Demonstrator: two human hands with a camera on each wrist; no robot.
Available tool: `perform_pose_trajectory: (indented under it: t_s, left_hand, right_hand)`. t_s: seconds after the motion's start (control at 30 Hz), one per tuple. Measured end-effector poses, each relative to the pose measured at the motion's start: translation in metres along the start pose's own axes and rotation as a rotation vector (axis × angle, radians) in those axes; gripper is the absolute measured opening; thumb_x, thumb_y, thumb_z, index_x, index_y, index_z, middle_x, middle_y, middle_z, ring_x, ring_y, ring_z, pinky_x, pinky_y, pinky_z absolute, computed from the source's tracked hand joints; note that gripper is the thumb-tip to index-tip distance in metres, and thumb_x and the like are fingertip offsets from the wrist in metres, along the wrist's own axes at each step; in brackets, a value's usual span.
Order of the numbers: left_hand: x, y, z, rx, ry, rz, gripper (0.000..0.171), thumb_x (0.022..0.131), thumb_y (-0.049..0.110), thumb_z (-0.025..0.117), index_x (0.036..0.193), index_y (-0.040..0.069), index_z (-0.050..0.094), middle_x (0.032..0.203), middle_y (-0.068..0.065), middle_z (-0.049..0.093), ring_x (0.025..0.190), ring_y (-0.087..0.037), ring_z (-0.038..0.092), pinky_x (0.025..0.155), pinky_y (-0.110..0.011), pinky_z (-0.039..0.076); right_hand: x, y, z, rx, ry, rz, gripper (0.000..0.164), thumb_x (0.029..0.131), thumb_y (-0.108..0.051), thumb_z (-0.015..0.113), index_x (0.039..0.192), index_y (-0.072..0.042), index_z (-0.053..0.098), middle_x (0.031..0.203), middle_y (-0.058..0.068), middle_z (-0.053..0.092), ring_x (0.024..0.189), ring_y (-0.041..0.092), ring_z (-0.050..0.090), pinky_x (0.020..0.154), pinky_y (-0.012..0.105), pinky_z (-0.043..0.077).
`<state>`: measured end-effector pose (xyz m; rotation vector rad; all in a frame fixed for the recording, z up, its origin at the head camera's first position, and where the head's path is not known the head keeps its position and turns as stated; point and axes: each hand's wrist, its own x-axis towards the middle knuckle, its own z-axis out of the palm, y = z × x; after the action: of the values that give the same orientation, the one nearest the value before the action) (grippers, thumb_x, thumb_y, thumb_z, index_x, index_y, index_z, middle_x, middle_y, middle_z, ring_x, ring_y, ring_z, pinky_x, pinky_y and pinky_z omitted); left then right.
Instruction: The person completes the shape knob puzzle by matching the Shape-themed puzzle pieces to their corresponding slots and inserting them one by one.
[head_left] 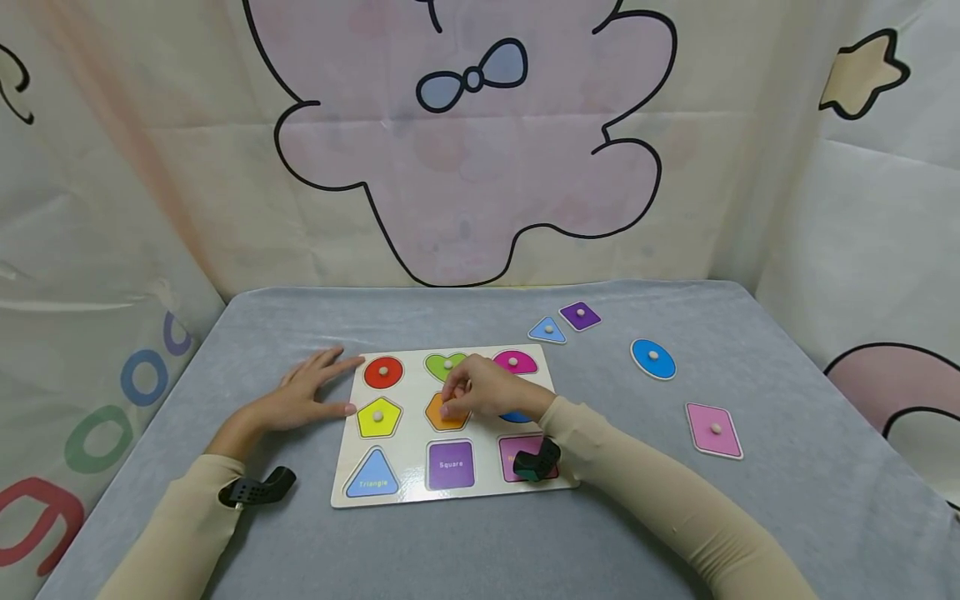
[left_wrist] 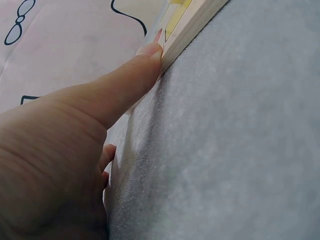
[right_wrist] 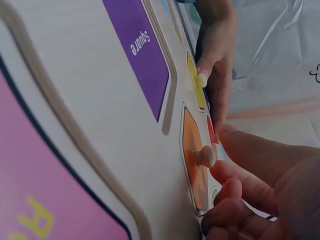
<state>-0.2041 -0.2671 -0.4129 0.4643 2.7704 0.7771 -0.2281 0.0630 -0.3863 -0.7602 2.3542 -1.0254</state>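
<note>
A white shape puzzle board (head_left: 408, 467) lies on the table. My right hand (head_left: 487, 387) is over its middle, the fingers bent around the wooden knob of the orange hexagon piece (right_wrist: 192, 150). In the right wrist view, thumb and index finger stand beside that knob without pinching it. The hexagon sits in its recess. My left hand (head_left: 303, 393) lies at the board's left edge with fingers spread, its thumb touching the edge next to the yellow pentagon piece (head_left: 378, 417). Knobbed red circle (head_left: 383, 372), green heart (head_left: 442, 365) and magenta semicircle (head_left: 516, 362) pieces sit in the top row.
Printed triangle (head_left: 373, 475), square (head_left: 451, 464) and rectangle (head_left: 517, 450) recesses form the near row. Right of the board lie a blue triangle piece (head_left: 546, 331), a purple square piece (head_left: 581, 316), a blue oval piece (head_left: 653, 359) and a pink rectangle piece (head_left: 714, 431).
</note>
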Motion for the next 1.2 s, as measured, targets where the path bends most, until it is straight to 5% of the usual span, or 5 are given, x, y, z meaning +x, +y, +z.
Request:
perform_pose_trajectory:
  t_s: [0.93, 1.2]
  left_hand:
    - [0.002, -0.004, 0.002, 0.002, -0.002, 0.0, 0.086, 0.085, 0.05, 0.074, 0.157, 0.021, 0.037, 0.167, -0.025, 0.015, 0.152, -0.054, 0.007, 0.114, -0.079, 0.001]
    - [0.001, -0.003, 0.001, -0.001, 0.0, 0.002, 0.086, 0.084, 0.05, 0.074, 0.157, 0.022, 0.037, 0.167, -0.025, 0.015, 0.152, -0.054, 0.006, 0.114, -0.079, 0.001]
  right_hand:
    - [-0.018, 0.004, -0.02, -0.037, 0.092, -0.145, 0.014, 0.095, -0.019, 0.071, 0.097, -0.007, 0.078, 0.078, 0.001, 0.066, 0.072, 0.01, 0.052, 0.064, 0.019, 0.043]
    - [-0.031, 0.005, -0.029, -0.072, 0.152, -0.092, 0.017, 0.096, -0.024, 0.07, 0.101, -0.01, 0.078, 0.09, 0.003, 0.072, 0.08, 0.015, 0.055, 0.068, 0.022, 0.048]
